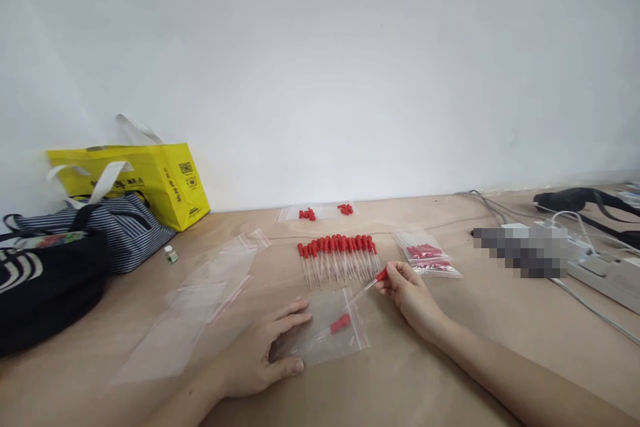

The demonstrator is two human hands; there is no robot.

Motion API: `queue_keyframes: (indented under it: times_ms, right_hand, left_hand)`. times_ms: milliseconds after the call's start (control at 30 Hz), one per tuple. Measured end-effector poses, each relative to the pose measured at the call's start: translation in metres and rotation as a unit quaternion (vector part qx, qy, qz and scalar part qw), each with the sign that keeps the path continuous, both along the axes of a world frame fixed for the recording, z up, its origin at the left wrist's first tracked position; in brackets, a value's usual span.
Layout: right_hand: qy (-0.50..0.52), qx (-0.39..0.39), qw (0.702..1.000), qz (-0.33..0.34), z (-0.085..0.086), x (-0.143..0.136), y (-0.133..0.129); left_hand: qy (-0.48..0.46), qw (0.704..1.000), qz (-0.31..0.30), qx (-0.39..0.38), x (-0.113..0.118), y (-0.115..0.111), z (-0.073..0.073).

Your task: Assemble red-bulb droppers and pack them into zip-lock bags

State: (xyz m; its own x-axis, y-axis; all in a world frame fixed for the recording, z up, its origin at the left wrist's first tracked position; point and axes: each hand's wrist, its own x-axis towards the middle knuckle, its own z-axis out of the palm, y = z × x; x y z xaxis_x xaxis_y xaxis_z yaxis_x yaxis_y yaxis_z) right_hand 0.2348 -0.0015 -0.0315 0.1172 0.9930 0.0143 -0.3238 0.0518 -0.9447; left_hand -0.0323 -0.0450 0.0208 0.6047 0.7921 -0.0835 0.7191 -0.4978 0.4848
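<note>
Between the finger and thumb of my right hand (407, 293) is the red rubber bulb of a glass dropper (373, 283). Its clear tip points down and left, at the mouth of a clear zip bag (320, 347). Inside that bag lies another red-bulbed dropper (341, 323). My left hand (265, 350) rests on the bag's left side, fingers apart and nothing gripped. Just beyond the bag, a row of several droppers (337, 247) lies with the red bulbs facing away from me.
Several flat zip bags (200, 300) overlap at left. Filled dropper bags (430, 257) lie at right, and bags with red bulbs (325, 212) by the wall. A small bottle (171, 254), yellow bag (175, 180) and dark bag (55, 287) stand left; a power strip (600, 273) and cables lie right.
</note>
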Motion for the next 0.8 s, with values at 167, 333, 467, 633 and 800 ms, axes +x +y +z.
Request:
queue_keyframes:
  times_ms: [167, 333, 467, 633, 800]
  right_hand:
    - [-0.032, -0.017, 0.993, 0.114, 0.001, -0.003, -0.012]
    - [-0.257, 0.082, 0.952, 0.147, -0.001, -0.001, -0.015]
    - [-0.388, 0.147, 0.899, 0.139, 0.000, 0.000, -0.013]
    - [-0.485, 0.218, 0.828, 0.179, 0.006, 0.002, -0.012]
    - [-0.481, 0.202, 0.831, 0.193, 0.009, 0.008, -0.011]
  left_hand:
    - [-0.024, 0.999, -0.030, 0.038, 0.009, 0.006, -0.006]
    - [-0.010, 0.998, -0.042, 0.050, 0.013, 0.010, -0.010]
    - [-0.018, 0.996, -0.063, 0.064, 0.015, 0.012, -0.009]
    - [-0.038, 0.994, -0.080, 0.056, 0.017, 0.015, -0.013]
    - [-0.120, 0.982, 0.111, 0.091, 0.014, 0.040, -0.023]
